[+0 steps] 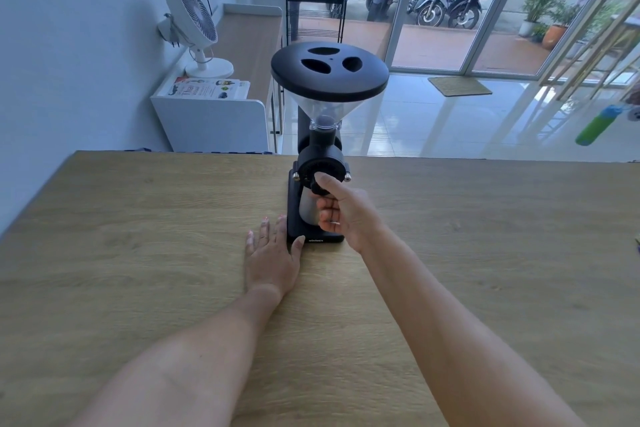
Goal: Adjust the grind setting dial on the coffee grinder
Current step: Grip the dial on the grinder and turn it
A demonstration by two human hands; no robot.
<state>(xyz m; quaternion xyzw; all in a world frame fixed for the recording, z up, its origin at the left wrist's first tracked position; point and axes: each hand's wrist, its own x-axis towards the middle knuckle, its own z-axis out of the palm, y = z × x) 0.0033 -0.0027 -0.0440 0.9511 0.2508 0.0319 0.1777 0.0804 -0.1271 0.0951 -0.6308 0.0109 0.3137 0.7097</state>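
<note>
STEP: dial adjustment | OBJECT: black round ribbed grind dial (313, 173) is facing the person at frame centre on the tall black coffee grinder (320, 135) | RIGHT HAND (341, 210): grip is pinching the dial knob | LEFT HAND (272, 253): lying spread flat on the wooden counter (138, 253), touching the grinder base.

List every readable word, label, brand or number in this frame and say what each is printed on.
"Thai": large print on the leaflets lying on the white cabinet beside the fan; their smaller print is too blurred to read.
Small light lettering on the front edge of the grinder base: too small to read.
Markings around the dial that the right hand grips: unreadable.
</note>
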